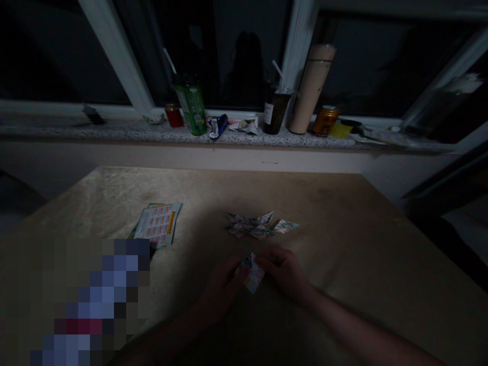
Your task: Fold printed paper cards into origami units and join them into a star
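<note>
Between my two hands is a small piece of folded printed paper point(254, 279), roughly diamond-shaped. My left hand point(224, 282) pinches its left side, with the thumb lying over the paper. The fingers of my right hand point(282, 268) are closed on its upper right edge. Just beyond my hands, several folded paper pieces point(249, 227) with pointed ends lie together on the table. One more folded piece point(285, 226) sits at their right end. The dim light hides the finer folds.
A stack of printed cards point(157, 223) lies to the left on the brown table point(328, 203). Pixelation covers the lower left. Along the windowsill point(236, 137) stand a green cup point(193, 109), a dark drink cup point(276, 112), a tall beige flask point(311, 89) and a golden can point(325, 121).
</note>
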`<act>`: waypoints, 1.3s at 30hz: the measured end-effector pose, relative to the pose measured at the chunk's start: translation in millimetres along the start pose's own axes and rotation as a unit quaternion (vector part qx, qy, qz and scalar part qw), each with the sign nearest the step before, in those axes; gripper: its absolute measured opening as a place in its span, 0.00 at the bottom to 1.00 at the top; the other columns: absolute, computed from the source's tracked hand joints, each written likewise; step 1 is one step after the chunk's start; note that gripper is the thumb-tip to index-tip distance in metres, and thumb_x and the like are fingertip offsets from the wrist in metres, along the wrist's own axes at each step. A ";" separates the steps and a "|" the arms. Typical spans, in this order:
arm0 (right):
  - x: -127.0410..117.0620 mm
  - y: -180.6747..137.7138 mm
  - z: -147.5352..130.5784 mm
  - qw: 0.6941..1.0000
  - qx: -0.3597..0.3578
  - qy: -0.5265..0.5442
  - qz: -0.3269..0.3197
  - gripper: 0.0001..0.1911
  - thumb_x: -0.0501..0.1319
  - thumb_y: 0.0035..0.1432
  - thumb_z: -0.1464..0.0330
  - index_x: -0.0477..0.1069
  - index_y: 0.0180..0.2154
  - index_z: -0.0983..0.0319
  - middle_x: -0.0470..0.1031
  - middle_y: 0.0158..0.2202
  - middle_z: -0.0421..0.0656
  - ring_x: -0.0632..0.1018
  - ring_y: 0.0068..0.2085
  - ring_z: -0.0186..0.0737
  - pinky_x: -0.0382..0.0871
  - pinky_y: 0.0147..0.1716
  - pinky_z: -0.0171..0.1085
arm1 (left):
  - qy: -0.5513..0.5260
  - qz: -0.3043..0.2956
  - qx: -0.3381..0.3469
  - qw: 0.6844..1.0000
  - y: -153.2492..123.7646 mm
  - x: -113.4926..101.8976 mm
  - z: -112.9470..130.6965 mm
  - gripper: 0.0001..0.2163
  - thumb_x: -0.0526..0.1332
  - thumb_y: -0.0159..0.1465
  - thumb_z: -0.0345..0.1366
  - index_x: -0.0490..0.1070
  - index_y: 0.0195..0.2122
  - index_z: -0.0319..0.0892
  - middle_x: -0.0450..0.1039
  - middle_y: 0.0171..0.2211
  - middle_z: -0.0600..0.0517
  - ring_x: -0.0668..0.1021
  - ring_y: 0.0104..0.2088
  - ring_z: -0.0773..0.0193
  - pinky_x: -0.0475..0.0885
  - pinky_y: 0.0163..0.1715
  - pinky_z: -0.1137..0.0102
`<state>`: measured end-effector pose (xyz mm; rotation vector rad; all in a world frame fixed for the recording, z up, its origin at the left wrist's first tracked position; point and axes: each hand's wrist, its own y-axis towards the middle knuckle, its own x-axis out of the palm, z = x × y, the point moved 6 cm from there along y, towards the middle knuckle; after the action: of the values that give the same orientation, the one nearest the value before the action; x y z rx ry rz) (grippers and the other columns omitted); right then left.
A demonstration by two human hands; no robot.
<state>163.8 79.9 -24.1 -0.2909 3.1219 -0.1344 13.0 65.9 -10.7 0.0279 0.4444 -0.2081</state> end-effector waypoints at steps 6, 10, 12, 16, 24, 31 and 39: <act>4.3 -1.7 -1.2 1.000 -0.012 -0.017 -0.021 0.17 0.62 0.50 0.54 0.71 0.25 0.63 0.68 0.20 0.38 0.67 0.22 0.32 0.60 0.21 0.31 | 0.036 -0.030 0.033 0.998 2.3 4.4 1.5 0.14 0.51 0.64 0.44 0.72 0.33 0.42 0.73 0.31 0.50 0.73 0.32 0.59 0.67 0.34 0.70; 10.1 -2.4 -0.5 0.997 -0.022 -0.029 -0.071 0.18 0.61 0.52 0.55 0.70 0.24 0.63 0.67 0.21 0.37 0.67 0.23 0.31 0.59 0.21 0.30 | 0.039 -0.043 0.036 0.998 3.1 6.0 -1.2 0.14 0.50 0.64 0.44 0.71 0.33 0.42 0.72 0.30 0.51 0.72 0.31 0.60 0.67 0.35 0.70; 15.2 -3.8 -3.9 0.992 -0.036 -0.042 -0.112 0.18 0.59 0.54 0.55 0.70 0.25 0.63 0.66 0.21 0.37 0.67 0.24 0.32 0.60 0.22 0.30 | 0.031 -0.042 0.030 0.998 3.9 5.9 -2.1 0.13 0.51 0.64 0.44 0.71 0.33 0.42 0.73 0.31 0.51 0.73 0.32 0.60 0.67 0.36 0.70; 22.1 -7.3 -8.8 0.985 -0.024 -0.013 -0.168 0.19 0.56 0.57 0.53 0.72 0.28 0.62 0.67 0.22 0.38 0.67 0.23 0.31 0.62 0.22 0.30 | -0.005 -0.055 0.025 0.998 4.8 6.4 -0.1 0.14 0.51 0.64 0.44 0.72 0.34 0.42 0.73 0.33 0.51 0.73 0.34 0.60 0.67 0.37 0.70; 18.1 -4.9 -2.0 0.987 0.005 0.014 -0.157 0.23 0.57 0.53 0.50 0.70 0.26 0.64 0.63 0.19 0.36 0.60 0.18 0.27 0.52 0.16 0.28 | -0.035 -0.110 0.016 0.993 5.8 11.1 3.9 0.16 0.51 0.63 0.45 0.72 0.31 0.40 0.72 0.28 0.51 0.73 0.31 0.61 0.66 0.34 0.71; 11.6 -4.2 -1.9 0.995 -0.027 -0.018 -0.093 0.23 0.57 0.54 0.51 0.66 0.20 0.63 0.61 0.16 0.35 0.60 0.18 0.29 0.51 0.17 0.30 | -0.054 -0.045 -0.061 0.996 4.2 4.6 -16.4 0.16 0.52 0.62 0.46 0.73 0.38 0.41 0.74 0.35 0.51 0.73 0.39 0.58 0.66 0.40 0.69; 10.1 -5.7 -3.8 0.997 -0.031 -0.032 -0.066 0.24 0.56 0.55 0.51 0.65 0.19 0.63 0.58 0.18 0.35 0.58 0.21 0.30 0.52 0.20 0.30 | -0.043 -0.070 -0.035 0.996 8.3 6.6 -2.9 0.15 0.55 0.60 0.48 0.71 0.28 0.41 0.71 0.25 0.53 0.72 0.29 0.61 0.66 0.29 0.72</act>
<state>154.8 72.7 -19.8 -0.4932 3.0453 -0.0290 19.3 72.9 -16.3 -0.0810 0.3676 -0.3308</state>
